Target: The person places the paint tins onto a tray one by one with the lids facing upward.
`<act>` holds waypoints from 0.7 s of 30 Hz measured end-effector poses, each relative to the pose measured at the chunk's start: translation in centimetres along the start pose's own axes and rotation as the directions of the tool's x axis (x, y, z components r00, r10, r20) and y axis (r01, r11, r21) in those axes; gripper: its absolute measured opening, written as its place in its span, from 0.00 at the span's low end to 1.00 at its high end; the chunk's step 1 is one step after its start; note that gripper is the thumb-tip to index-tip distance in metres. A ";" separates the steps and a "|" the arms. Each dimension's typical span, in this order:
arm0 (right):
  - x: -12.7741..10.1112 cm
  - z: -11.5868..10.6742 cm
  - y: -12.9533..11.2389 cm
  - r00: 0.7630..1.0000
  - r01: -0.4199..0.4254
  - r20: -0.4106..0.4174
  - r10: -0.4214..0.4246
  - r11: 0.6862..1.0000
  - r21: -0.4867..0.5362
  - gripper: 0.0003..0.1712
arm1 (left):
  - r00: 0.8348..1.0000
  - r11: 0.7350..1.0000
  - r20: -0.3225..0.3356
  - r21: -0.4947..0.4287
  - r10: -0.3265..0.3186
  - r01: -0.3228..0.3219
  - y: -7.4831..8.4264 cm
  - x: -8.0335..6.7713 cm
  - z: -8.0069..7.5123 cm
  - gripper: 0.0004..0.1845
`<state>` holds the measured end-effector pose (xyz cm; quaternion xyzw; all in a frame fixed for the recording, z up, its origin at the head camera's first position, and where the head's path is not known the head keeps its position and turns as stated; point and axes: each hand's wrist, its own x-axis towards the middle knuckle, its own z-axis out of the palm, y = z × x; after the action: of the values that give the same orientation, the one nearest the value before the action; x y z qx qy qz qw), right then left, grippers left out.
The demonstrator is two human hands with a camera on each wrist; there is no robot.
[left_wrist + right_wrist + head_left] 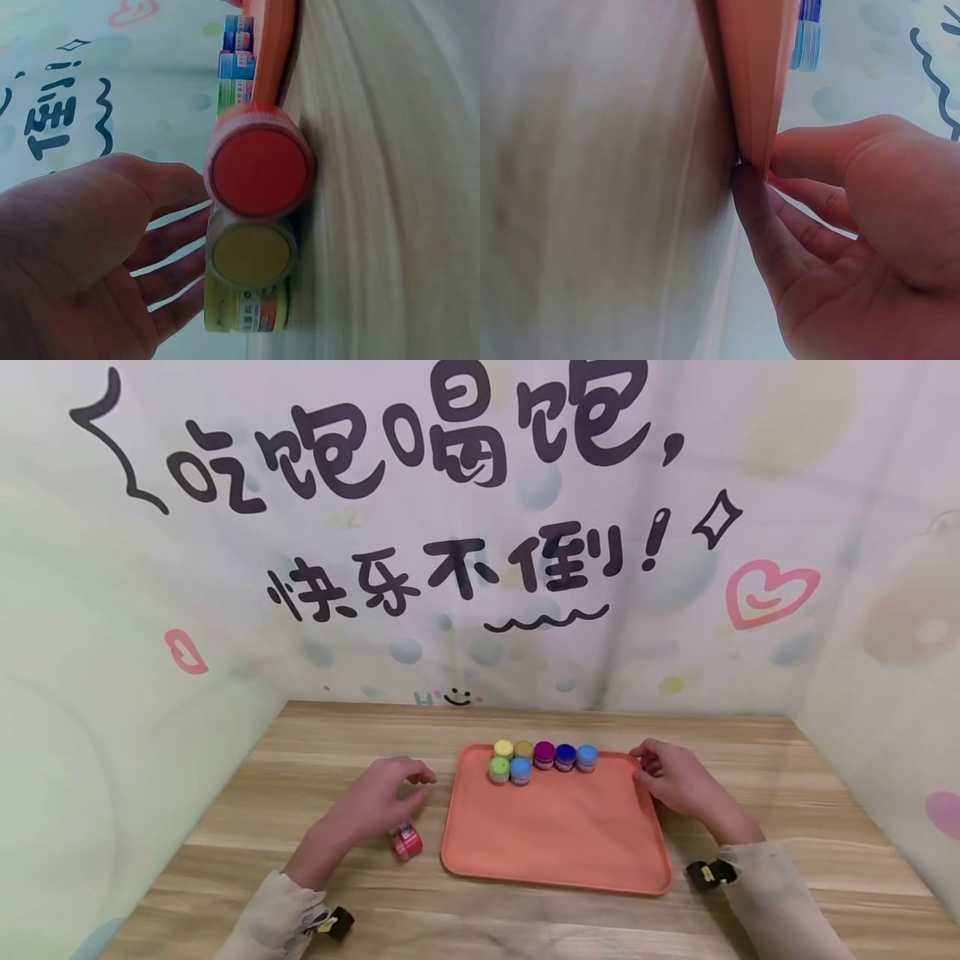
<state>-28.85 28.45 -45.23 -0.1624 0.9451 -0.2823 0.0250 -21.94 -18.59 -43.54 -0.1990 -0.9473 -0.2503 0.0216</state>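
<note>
An orange tray (555, 843) lies on the wooden table, with several small paint jars (543, 756) in two rows at its far edge. My right hand (643, 768) pinches the tray's right rim; in the right wrist view the thumb lies on top of the rim (754, 90) and a finger under it, right hand (761, 169). Left of the tray a red-lidded jar (406, 842) (259, 171) stands on the table. Just beyond it is a yellow-lidded jar (251, 259), hidden under my hand in the head view. My left hand (420, 777) (196, 225) hovers beside these two jars, fingers spread and holding nothing.
Printed backdrop panels (480, 527) wall in the table at the back and on both sides. Bare wooden tabletop (322, 735) shows around the tray, and most of the tray's near part is bare. The tray's edge (274, 52) runs right next to the red jar.
</note>
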 end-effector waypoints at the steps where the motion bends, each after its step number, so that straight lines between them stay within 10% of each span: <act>1: 0.0 0.0 0.0 1.000 -0.002 -0.001 0.002 1.000 0.002 0.17 | 1.000 1.000 0.008 0.011 0.000 0.000 -0.2 -0.1 0.0 0.08; 21: 0.0 0.0 -0.1 1.000 -0.020 0.004 0.020 1.000 0.002 0.17 | 0.972 0.990 0.223 -0.133 0.076 -0.047 -3.6 -1.6 -4.0 0.11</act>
<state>-28.88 28.38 -45.19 -0.1535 0.9464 -0.2826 0.0296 -22.05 -23.95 -41.97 -0.2567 -0.9190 -0.2849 -0.0918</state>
